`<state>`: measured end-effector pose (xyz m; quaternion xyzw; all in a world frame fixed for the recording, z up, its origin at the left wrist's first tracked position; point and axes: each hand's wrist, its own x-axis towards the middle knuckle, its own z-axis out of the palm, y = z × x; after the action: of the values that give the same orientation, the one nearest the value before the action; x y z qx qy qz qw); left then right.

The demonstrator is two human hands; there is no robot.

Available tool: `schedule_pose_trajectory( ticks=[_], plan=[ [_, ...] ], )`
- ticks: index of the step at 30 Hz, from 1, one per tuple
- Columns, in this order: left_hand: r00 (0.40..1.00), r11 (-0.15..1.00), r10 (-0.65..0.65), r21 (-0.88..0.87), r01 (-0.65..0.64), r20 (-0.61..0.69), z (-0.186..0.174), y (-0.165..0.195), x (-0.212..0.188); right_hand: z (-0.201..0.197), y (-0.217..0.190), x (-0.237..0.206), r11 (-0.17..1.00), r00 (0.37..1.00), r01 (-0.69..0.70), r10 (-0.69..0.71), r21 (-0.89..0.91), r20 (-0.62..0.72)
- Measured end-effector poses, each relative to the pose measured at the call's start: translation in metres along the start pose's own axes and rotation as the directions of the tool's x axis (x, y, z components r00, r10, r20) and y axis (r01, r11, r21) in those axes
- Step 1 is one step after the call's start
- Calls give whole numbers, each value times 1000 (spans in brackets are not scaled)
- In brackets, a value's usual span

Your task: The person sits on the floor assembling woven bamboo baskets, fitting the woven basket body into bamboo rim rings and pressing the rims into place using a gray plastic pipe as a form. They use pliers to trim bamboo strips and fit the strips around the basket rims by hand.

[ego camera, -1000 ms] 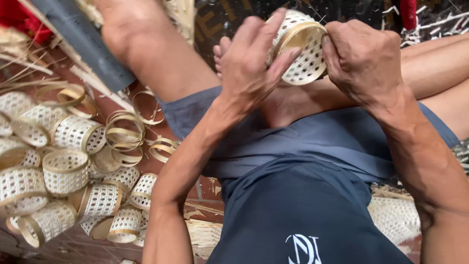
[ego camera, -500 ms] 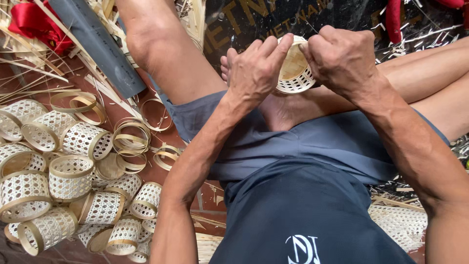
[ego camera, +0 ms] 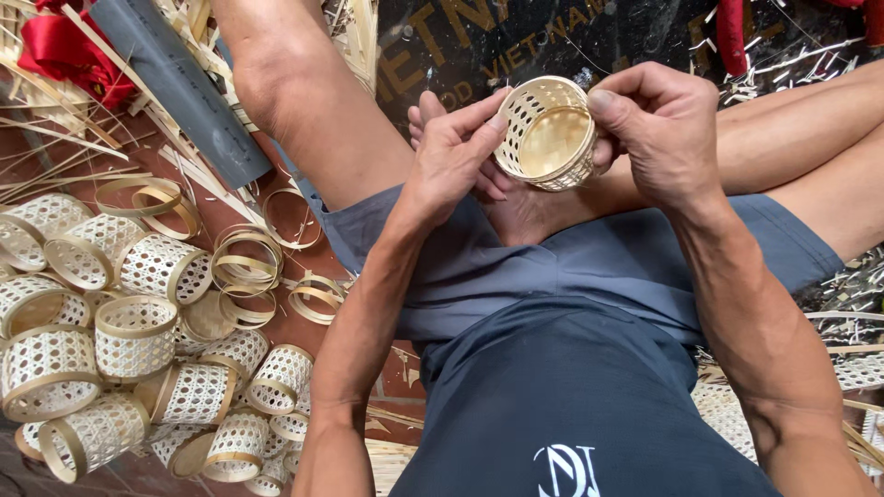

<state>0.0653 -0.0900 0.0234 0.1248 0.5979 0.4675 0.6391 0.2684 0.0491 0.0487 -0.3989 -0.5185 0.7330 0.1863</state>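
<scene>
Floor littered with woven baskets

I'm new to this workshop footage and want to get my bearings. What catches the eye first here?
First, the small woven basket held up at top centre, its open mouth facing the camera, pinched between the left hand and the right hand. Next, the heap of similar woven baskets on the floor at lower left, with loose bamboo rings beside them. A grey pipe lies slantwise at upper left.

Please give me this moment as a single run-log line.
left hand: grips small woven basket rim | right hand: grips opposite side | basket: held above lap, opening toward camera | floor left: pile of woven baskets
</scene>
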Motion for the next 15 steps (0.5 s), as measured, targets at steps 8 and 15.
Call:
schedule_pose_trajectory(
  ticks=[8,15],
  plan=[
    [877,842,471,345,-415,-96,12,-16,-25,1,7,-6,939,962,248,-267,-237,-52],
    [848,791,523,417,-447,-84,2,-23,-19,-22,39,-1,945,964,254,-265,-208,-30]
  ],
)
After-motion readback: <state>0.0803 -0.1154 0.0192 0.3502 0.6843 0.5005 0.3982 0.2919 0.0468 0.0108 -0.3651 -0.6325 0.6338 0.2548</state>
